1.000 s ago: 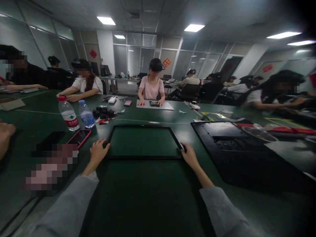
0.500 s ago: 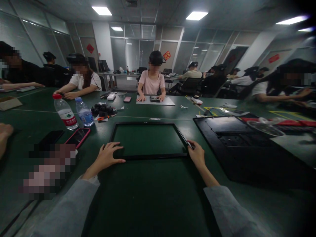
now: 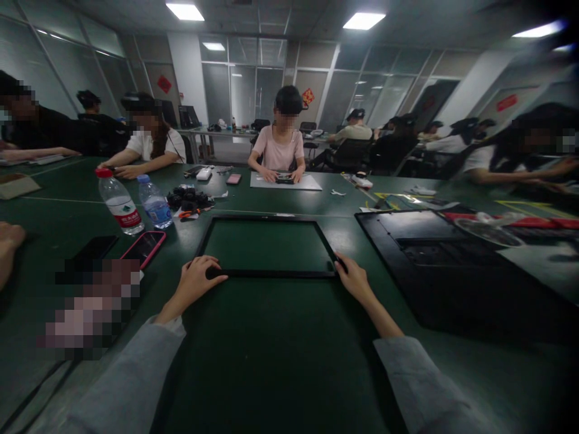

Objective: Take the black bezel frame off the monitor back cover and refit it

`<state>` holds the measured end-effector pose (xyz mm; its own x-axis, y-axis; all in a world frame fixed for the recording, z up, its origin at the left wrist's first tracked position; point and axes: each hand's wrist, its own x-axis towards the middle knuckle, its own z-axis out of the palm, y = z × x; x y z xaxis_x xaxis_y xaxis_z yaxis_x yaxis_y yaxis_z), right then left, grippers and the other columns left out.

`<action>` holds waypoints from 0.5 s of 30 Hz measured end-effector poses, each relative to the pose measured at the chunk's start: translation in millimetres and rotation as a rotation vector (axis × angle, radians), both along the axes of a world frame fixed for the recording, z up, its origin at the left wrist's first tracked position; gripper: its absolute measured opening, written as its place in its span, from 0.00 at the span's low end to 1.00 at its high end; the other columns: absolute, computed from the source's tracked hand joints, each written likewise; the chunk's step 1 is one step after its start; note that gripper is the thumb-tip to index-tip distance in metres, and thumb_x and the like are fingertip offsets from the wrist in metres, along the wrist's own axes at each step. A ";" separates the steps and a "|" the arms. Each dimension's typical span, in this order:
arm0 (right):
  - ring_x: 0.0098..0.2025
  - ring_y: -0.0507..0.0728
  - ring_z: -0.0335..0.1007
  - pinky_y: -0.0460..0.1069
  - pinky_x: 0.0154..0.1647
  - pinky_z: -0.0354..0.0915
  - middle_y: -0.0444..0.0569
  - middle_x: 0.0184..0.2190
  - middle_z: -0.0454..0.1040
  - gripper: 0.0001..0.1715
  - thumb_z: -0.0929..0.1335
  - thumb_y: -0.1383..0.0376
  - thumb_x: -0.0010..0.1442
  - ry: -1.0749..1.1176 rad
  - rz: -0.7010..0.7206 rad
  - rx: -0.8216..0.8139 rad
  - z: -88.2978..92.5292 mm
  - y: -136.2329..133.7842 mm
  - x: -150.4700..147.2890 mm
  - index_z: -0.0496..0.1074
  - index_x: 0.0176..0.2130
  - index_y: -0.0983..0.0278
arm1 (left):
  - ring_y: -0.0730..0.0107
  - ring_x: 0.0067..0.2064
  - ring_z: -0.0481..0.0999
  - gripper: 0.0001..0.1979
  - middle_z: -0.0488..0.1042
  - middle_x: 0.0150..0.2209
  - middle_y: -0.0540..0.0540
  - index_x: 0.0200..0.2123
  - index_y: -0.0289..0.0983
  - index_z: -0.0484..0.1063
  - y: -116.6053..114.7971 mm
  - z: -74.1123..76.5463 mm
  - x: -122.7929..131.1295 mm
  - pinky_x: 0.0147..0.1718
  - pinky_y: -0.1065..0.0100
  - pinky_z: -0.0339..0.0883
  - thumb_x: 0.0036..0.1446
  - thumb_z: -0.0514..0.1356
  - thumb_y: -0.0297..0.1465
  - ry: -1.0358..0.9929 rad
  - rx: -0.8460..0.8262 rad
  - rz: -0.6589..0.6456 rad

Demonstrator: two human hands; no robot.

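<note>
The black frame lies flat on the green desk, straight in front of the person in grey sleeves, and the desk shows through its open middle. The left hand rests palm down on the frame's near left corner, fingers spread and loose, pressing on it rather than closing round it. The right hand is at the near right corner, its grip curled over the edge so the corner sits between thumb and fingers.

From where I stand the frame looks thin and likely to flex. It would be wise to keep both corners level and share the load evenly. A grip closed only on the right could twist it.

Left of the frame, close by, lie a pink-cased phone and a black phone, with two water bottles just beyond them. These crowd that side, and the bottles could tip if the frame swung their way. Another person's hand shows further left.

Right of the frame, near but apart, a large black panel covers much of the desk and leaves little room there.

Beyond the frame's far left corner sits a heap of small black parts. Further back, a person in a pink top works across the desk.
</note>
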<state>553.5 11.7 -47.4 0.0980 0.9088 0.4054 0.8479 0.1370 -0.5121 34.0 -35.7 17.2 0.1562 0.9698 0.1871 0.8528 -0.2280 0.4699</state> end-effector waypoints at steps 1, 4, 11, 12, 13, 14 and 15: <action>0.64 0.67 0.69 0.69 0.63 0.64 0.56 0.62 0.74 0.29 0.60 0.53 0.68 -0.007 0.002 0.001 -0.2 -0.4 -0.5 0.71 0.62 0.58 | 0.48 0.62 0.71 0.18 0.77 0.58 0.43 0.43 0.44 0.79 -0.1 0.1 0.6 0.61 0.38 0.57 0.58 0.66 0.50 0.000 0.004 0.003; 0.65 0.67 0.69 0.69 0.63 0.64 0.57 0.63 0.73 0.31 0.59 0.52 0.69 -0.023 0.024 0.012 1.1 -2.7 -1.7 0.69 0.64 0.58 | 0.48 0.60 0.72 0.18 0.78 0.56 0.44 0.42 0.44 0.79 -0.2 -0.2 1.1 0.61 0.39 0.58 0.58 0.66 0.51 -0.004 0.019 0.010; 0.67 0.69 0.63 0.70 0.64 0.61 0.61 0.66 0.68 0.37 0.58 0.53 0.71 -0.196 -0.141 0.198 35.4 -23.2 7.7 0.57 0.73 0.62 | 0.50 0.55 0.76 0.22 0.81 0.50 0.42 0.43 0.43 0.79 0.3 -2.7 -1.3 0.56 0.46 0.65 0.57 0.65 0.55 -0.053 0.024 0.047; 0.70 0.70 0.59 0.70 0.66 0.58 0.62 0.69 0.64 0.38 0.59 0.53 0.71 -0.240 -0.178 0.249 43.7 -28.0 14.3 0.55 0.74 0.62 | 0.50 0.54 0.77 0.23 0.81 0.49 0.42 0.43 0.43 0.80 0.4 -3.2 -1.9 0.55 0.48 0.66 0.57 0.65 0.55 -0.063 0.024 0.055; 0.72 0.70 0.53 0.71 0.68 0.54 0.61 0.71 0.59 0.39 0.59 0.54 0.71 -0.275 -0.222 0.301 51.7 -33.4 23.2 0.54 0.75 0.61 | 0.50 0.53 0.77 0.24 0.81 0.49 0.42 0.43 0.43 0.80 0.7 -3.7 -2.6 0.54 0.49 0.67 0.57 0.65 0.56 -0.072 0.024 0.060; 0.74 0.71 0.48 0.72 0.69 0.51 0.61 0.74 0.54 0.40 0.61 0.54 0.70 -0.292 -0.278 0.346 58.7 -39.2 34.5 0.52 0.75 0.61 | 0.50 0.53 0.77 0.24 0.81 0.48 0.42 0.43 0.43 0.80 1.1 -4.2 -3.4 0.53 0.49 0.67 0.56 0.65 0.56 -0.082 0.022 0.063; 0.76 0.72 0.44 0.73 0.70 0.48 0.61 0.75 0.49 0.41 0.62 0.55 0.69 -0.286 -0.353 0.382 64.3 -45.8 48.2 0.51 0.76 0.60 | 0.50 0.52 0.78 0.25 0.81 0.48 0.42 0.43 0.43 0.80 1.6 -4.7 -4.2 0.52 0.50 0.68 0.56 0.64 0.57 -0.093 0.018 0.064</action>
